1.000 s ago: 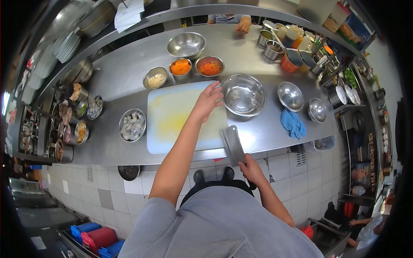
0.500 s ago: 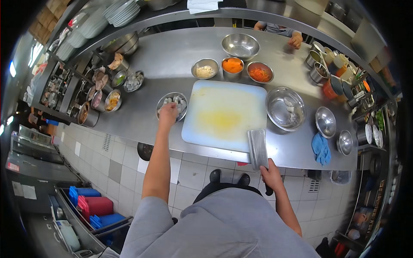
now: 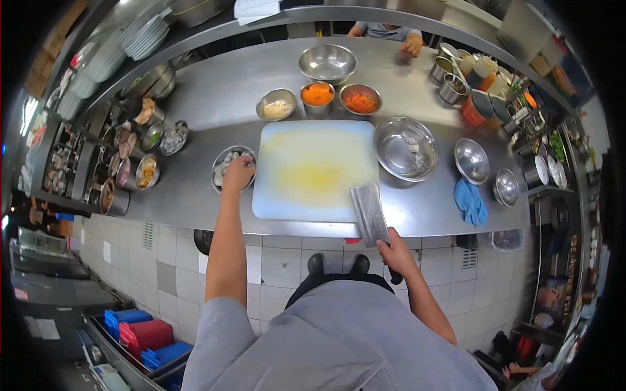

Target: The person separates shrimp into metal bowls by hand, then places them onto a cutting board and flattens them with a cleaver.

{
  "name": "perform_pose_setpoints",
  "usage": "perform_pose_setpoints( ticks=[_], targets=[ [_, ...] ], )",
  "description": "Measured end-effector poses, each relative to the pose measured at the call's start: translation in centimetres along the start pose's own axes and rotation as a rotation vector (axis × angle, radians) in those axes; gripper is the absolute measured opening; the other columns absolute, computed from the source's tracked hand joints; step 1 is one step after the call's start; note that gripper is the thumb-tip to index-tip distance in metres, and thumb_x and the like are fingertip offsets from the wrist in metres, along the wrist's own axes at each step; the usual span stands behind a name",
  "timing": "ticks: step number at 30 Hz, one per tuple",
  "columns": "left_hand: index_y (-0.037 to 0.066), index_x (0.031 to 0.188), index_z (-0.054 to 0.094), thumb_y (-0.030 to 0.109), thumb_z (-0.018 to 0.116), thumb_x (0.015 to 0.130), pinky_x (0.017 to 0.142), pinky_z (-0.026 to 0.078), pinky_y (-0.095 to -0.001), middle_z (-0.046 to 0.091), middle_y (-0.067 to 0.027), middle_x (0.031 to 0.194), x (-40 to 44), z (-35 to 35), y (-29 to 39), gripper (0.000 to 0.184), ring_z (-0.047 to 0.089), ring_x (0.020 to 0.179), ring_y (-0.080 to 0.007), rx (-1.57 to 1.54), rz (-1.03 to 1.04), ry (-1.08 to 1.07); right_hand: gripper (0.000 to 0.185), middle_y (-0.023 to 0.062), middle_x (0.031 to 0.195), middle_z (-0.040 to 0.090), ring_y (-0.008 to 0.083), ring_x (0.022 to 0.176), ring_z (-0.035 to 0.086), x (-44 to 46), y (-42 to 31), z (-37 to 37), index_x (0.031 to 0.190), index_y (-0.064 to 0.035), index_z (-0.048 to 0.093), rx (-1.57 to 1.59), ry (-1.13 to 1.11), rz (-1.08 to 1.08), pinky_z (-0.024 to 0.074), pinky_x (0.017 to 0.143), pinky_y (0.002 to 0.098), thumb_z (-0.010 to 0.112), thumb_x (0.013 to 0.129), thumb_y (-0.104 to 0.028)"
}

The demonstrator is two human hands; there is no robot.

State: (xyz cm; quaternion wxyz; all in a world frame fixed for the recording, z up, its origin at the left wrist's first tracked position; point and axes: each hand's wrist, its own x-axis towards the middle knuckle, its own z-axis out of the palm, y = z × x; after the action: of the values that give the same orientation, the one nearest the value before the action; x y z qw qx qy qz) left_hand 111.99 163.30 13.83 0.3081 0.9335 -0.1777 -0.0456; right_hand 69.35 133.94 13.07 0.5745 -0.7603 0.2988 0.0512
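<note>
The left arm (image 3: 225,260) is held extended forward, nearly straight, with the left hand (image 3: 240,172) lowered and curled, while the right arm (image 3: 430,306) is held closer to the torso (image 3: 339,332), its right hand (image 3: 398,253) being clenched in a grip.

Shirt (image 3: 332,329): plain grey, creased, lower centre of frame. Left sleeve (image 3: 223,329): short, same grey. Lower garment (image 3: 352,277): black. Shoes (image 3: 315,263): dark, rounded toes, mid-frame.

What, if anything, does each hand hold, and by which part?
Right hand: the cleaver, by its handle. Left hand, at the bowl of grey pieces: cannot be told.
</note>
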Motion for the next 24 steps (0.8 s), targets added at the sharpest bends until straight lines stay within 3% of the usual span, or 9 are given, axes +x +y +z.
perform_pose_setpoints(
  ticks=[4,6,10,13,14,16,19,21,24],
  targets=[
    [0.003,0.105,0.073,0.019,0.065,0.086,0.078,0.054,-0.0347,0.074,-0.0140,0.096,-0.7,-0.1,3.1,0.026,0.071,0.085,-0.0248,-0.076,-0.058,0.090,0.026,0.0130,0.071,0.062,0.0219,0.056,0.060,-1.1,0.4,-0.8,0.112,0.0007,0.049,-0.016,0.041,0.001,0.0481,0.054,0.0380,0.062,0.096,-0.016],
    [0.005,0.107,0.074,0.018,0.062,0.092,0.071,0.053,-0.0308,0.072,-0.0082,0.089,-1.5,0.8,4.9,0.023,0.067,0.078,-0.0177,-0.498,-0.048,-0.028,0.027,0.0119,0.070,0.061,0.0198,0.055,0.059,-1.3,0.1,-1.1,0.113,0.0000,0.049,0.006,0.059,0.035,0.0474,0.052,0.0368,0.062,0.097,-0.017],
    [0.007,0.114,0.071,0.021,0.061,0.098,0.061,0.044,-0.0217,0.063,-0.0001,0.078,-3.8,4.6,11.2,0.023,0.053,0.067,-0.0058,-0.687,-0.130,-0.613,0.027,0.0102,0.070,0.060,0.0183,0.054,0.057,-0.9,-0.6,-1.1,0.114,-0.0002,0.049,0.032,0.045,0.053,0.0472,0.052,0.0353,0.062,0.097,-0.016],
    [0.005,0.115,0.069,0.016,0.069,0.091,0.066,0.048,-0.0253,0.062,-0.0006,0.082,-2.9,8.9,12.8,0.026,0.058,0.074,-0.0098,-0.535,-0.102,-0.831,0.025,0.0084,0.070,0.059,0.0170,0.054,0.056,-0.2,-0.7,-0.5,0.113,-0.0006,0.049,0.108,0.025,0.061,0.0476,0.052,0.0344,0.061,0.097,-0.016],
    [0.005,0.115,0.069,0.016,0.069,0.091,0.066,0.048,-0.0253,0.062,-0.0006,0.082,-2.4,10.9,11.8,0.026,0.058,0.074,-0.0098,-0.537,-0.100,-0.836,0.028,0.0076,0.070,0.059,0.0162,0.054,0.056,0.3,-0.3,-0.3,0.119,-0.0014,0.049,0.125,0.002,0.043,0.0479,0.051,0.0339,0.061,0.098,-0.016],
    [0.003,0.113,0.068,0.019,0.074,0.087,0.072,0.053,-0.0349,0.068,-0.0089,0.087,-1.3,14.9,10.0,0.031,0.064,0.077,-0.0222,-0.438,0.228,-0.314,0.032,0.0068,0.071,0.059,0.0154,0.055,0.056,0.9,-1.0,-0.3,0.124,-0.0022,0.049,0.141,-0.017,0.023,0.0481,0.051,0.0333,0.060,0.098,-0.015],
    [0.001,0.113,0.069,0.017,0.077,0.082,0.084,0.053,-0.0401,0.069,-0.0157,0.097,-2.3,14.6,11.0,0.036,0.066,0.091,-0.0311,-0.257,0.219,0.061,0.056,0.0050,0.071,0.058,0.0124,0.054,0.054,0.9,-3.3,-0.3,0.150,-0.0088,0.037,0.263,-0.034,0.062,0.0478,0.049,0.0299,0.057,0.098,-0.010],
    [0.001,0.113,0.070,0.015,0.077,0.083,0.085,0.053,-0.0389,0.069,-0.0158,0.102,-3.6,14.2,11.2,0.034,0.067,0.093,-0.0292,-0.201,0.209,-0.076,0.078,0.0054,0.071,0.060,0.0123,0.053,0.054,1.5,-3.8,-0.3,0.164,-0.0208,0.016,0.264,-0.045,0.065,0.0480,0.050,0.0294,0.056,0.098,-0.008],
    [0.001,0.112,0.071,0.012,0.076,0.085,0.086,0.053,-0.0367,0.069,-0.0152,0.109,-5.0,14.1,11.4,0.030,0.066,0.098,-0.0273,-0.179,0.264,-0.179,0.084,0.0056,0.071,0.061,0.0123,0.052,0.054,3.7,-4.3,-0.1,0.165,-0.0264,0.008,0.352,-0.121,0.058,0.0486,0.050,0.0296,0.055,0.098,-0.006]
  ],
)
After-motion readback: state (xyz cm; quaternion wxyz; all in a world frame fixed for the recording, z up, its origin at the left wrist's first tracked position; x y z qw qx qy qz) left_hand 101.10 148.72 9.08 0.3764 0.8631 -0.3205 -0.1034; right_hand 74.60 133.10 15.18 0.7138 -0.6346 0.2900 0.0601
